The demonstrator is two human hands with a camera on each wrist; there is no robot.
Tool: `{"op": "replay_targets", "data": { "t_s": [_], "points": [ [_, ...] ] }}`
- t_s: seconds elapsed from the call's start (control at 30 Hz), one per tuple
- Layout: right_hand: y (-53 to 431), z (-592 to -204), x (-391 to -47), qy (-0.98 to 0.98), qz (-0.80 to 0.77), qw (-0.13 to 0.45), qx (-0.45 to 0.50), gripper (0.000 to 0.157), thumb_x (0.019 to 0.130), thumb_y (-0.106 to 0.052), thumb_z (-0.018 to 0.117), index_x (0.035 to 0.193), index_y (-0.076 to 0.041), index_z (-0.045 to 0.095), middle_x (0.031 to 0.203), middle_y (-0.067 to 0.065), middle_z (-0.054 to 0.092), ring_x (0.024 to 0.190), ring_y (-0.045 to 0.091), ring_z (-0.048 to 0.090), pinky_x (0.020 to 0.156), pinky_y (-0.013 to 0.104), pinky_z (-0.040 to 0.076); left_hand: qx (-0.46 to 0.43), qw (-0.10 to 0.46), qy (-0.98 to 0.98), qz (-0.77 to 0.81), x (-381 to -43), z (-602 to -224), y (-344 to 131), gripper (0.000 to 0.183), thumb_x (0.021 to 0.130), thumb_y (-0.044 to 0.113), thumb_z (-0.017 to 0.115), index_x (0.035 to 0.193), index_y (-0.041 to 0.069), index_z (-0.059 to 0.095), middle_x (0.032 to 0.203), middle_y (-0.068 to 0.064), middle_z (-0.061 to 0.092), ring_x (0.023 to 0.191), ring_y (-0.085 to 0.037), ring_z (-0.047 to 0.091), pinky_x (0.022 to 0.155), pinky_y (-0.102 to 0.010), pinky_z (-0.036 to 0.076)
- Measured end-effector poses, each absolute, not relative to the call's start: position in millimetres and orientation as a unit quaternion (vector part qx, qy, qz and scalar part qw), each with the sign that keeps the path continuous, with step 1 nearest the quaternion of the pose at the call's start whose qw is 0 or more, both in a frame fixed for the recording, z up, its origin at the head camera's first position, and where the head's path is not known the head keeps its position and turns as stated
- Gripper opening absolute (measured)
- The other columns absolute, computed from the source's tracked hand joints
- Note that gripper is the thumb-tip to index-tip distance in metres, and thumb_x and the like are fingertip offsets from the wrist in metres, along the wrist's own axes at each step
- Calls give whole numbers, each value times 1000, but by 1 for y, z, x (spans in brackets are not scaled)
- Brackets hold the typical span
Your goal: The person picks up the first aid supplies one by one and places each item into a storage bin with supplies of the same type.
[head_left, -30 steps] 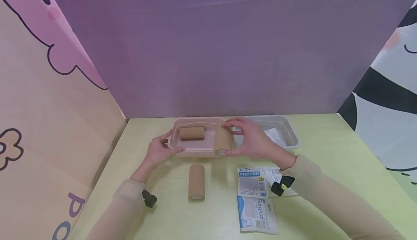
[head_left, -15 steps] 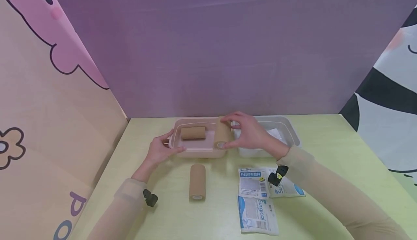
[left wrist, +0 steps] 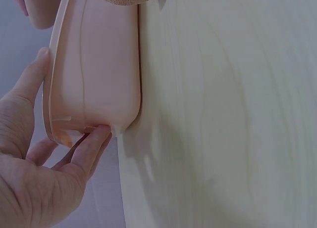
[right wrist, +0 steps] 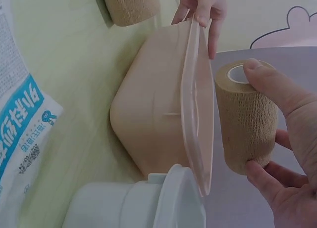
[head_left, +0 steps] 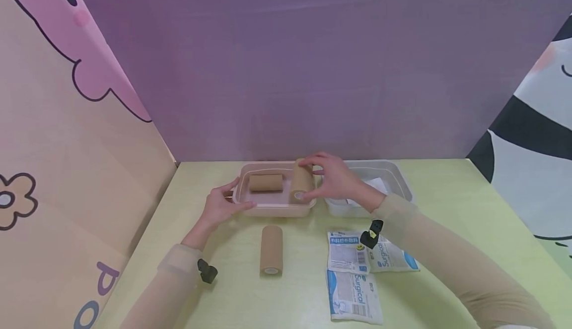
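A tan roll of cohesive bandage [right wrist: 247, 124] is gripped by its two ends in my right hand [head_left: 337, 177], thumb at the near end and fingers at the far end. It hangs over the right part of a pink plastic tub [head_left: 277, 211]. My left hand [head_left: 220, 206] holds the left end of that tub, with the thumb on the rim and fingers against the end wall [left wrist: 99, 134]. Inside the tub a second bandage roll [head_left: 265, 182] lies sideways. A third roll [head_left: 271, 249] lies on the table in front of the tub.
Right beside the pink tub stands a pale grey tub [head_left: 397, 185] with a white packet [head_left: 377, 185] inside. Several white and blue surgical dressing packets [head_left: 355, 294] lie on the table at front right. A purple wall [head_left: 313, 71] rises behind.
My right hand has carried the bandage roll slightly left and up, farther over the pink tub. The left hand stays on the tub's end.
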State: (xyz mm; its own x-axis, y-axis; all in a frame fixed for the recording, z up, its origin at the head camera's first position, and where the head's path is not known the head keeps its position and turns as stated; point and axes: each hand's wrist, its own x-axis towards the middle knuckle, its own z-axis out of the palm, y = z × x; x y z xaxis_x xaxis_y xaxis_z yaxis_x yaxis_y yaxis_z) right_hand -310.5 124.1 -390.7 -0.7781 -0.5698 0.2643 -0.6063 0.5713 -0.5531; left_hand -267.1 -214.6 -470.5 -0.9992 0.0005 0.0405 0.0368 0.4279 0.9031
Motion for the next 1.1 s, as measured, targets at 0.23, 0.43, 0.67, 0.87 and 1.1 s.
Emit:
{"op": "replay_targets", "data": {
  "t_s": [0.23, 0.43, 0.67, 0.87, 1.1],
  "points": [
    [118, -396, -319, -889, 318, 22, 330, 85, 71, -36, 101, 142, -6, 66, 142, 15, 62, 130, 32, 61, 102, 45, 60, -13, 19, -845, -534, -267, -471, -212, 94, 77, 27, 98, 158, 12, 51, 139, -26, 69, 115, -36, 74, 73, -23, 58],
    [117, -398, -322, -901, 285, 23, 327, 86, 72, -43, 99, 143, -8, 67, 145, 18, 62, 130, 35, 63, 100, 45, 61, -17, 17, -842, -540, -267, -472, -209, 95, 77, 26, 98, 159, 12, 50, 141, -26, 67, 117, -36, 73, 75, -24, 59],
    [119, -402, -326, -909, 234, 27, 344, 81, 78, -50, 93, 143, -10, 67, 148, 22, 62, 126, 38, 67, 104, 50, 58, -17, 19, -841, -540, -268, -472, -209, 95, 77, 26, 98, 158, 12, 51, 140, -27, 68, 117, -37, 73, 77, -25, 60],
    [117, -407, -327, -909, 211, 26, 358, 76, 79, -50, 93, 140, -12, 69, 147, 21, 62, 113, 33, 72, 101, 48, 58, -13, 18, -842, -539, -269, -472, -210, 96, 76, 28, 99, 158, 14, 51, 141, -25, 68, 118, -36, 73, 77, -26, 60],
    [113, -412, -330, -910, 198, 31, 363, 75, 77, -47, 95, 137, -11, 71, 143, 18, 66, 115, 32, 70, 101, 46, 58, -11, 14, -839, -544, -269, -472, -210, 96, 76, 26, 98, 159, 14, 51, 137, -27, 69, 111, -31, 74, 75, -24, 59]
  ]
}}
